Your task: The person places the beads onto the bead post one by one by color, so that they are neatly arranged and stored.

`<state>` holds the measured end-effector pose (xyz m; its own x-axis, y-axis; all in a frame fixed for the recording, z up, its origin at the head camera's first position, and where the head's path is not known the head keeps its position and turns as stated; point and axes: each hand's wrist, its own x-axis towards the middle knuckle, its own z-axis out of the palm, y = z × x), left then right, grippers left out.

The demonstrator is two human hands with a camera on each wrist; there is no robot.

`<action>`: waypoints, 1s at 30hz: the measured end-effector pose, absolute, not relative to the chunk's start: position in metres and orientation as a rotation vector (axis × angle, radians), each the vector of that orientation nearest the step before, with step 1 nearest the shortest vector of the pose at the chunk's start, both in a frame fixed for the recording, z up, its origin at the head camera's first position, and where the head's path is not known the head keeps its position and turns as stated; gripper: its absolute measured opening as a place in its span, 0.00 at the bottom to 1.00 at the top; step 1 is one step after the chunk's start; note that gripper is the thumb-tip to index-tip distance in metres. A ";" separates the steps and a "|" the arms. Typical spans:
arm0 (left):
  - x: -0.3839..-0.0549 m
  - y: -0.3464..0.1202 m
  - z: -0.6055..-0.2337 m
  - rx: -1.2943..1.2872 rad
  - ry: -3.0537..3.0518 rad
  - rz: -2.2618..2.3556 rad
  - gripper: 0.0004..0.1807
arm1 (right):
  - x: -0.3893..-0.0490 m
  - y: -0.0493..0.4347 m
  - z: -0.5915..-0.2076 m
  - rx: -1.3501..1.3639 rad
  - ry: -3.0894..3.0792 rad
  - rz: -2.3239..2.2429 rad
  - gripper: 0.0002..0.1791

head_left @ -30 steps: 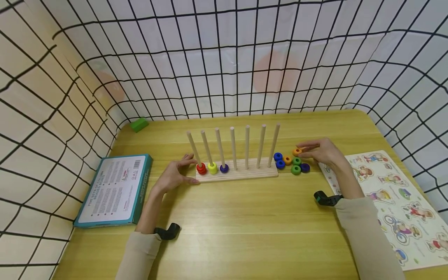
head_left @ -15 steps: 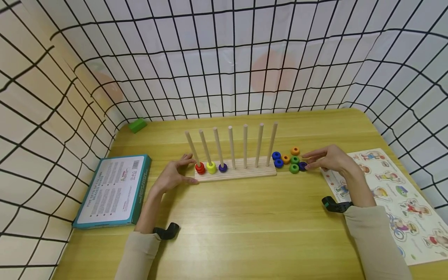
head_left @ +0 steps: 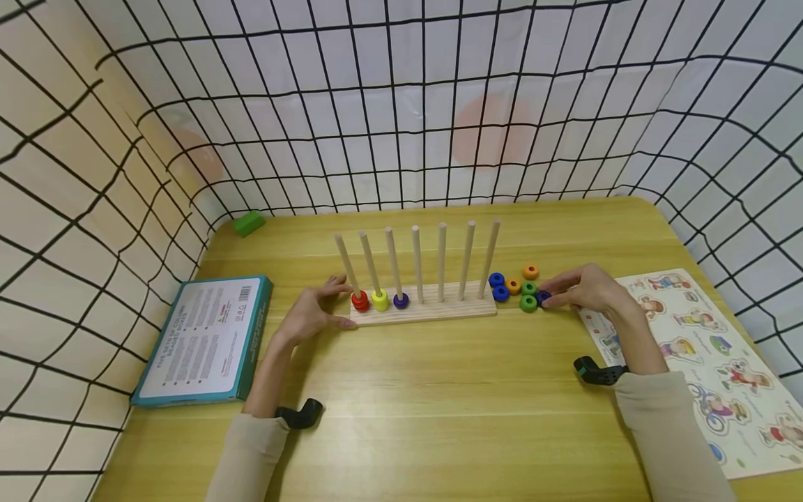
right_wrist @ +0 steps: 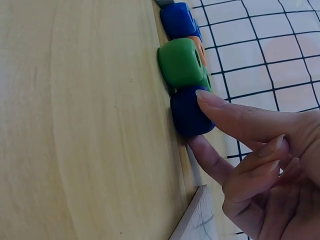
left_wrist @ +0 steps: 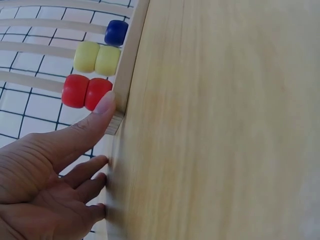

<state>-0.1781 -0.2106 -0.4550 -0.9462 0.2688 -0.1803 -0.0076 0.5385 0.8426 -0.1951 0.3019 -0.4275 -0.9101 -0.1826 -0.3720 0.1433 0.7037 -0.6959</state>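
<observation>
A wooden peg rack stands upright on the table; red beads, yellow beads and a dark blue bead sit on its leftmost pegs. My left hand holds the rack's left end, thumb at the front edge and fingers toward the back corner. In the left wrist view the thumb presses beside the red beads. My right hand pinches a loose dark blue bead between thumb and a finger. That bead lies against a green bead at the edge of the loose group.
Loose blue beads, orange beads and green beads lie right of the rack. A picture board lies at the right, partly under the right forearm. A boxed set and a green block are at the left.
My right hand has left the orange bead and come nearer to me, and its thumb and finger now pinch the dark blue bead. My left hand has stayed at the rack.
</observation>
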 end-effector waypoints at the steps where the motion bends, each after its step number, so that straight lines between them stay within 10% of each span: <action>1: -0.178 -0.211 -0.455 0.216 2.490 1.365 0.39 | -0.195 0.301 -0.428 -0.032 2.503 -1.064 0.26; 16: -0.178 -0.210 -0.454 0.228 2.491 1.359 0.39 | -0.196 0.293 -0.350 -0.146 2.699 -1.197 0.27; 30: -0.178 -0.211 -0.453 0.248 2.490 1.356 0.39 | -0.213 0.173 -0.252 -0.613 2.669 -1.254 0.16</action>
<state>-0.1782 -0.2110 -0.4526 -0.9417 0.2881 -0.1738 0.0103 0.5410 0.8410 -0.2126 0.1727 -0.2524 -0.9091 -0.4130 0.0545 -0.3055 0.5721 -0.7611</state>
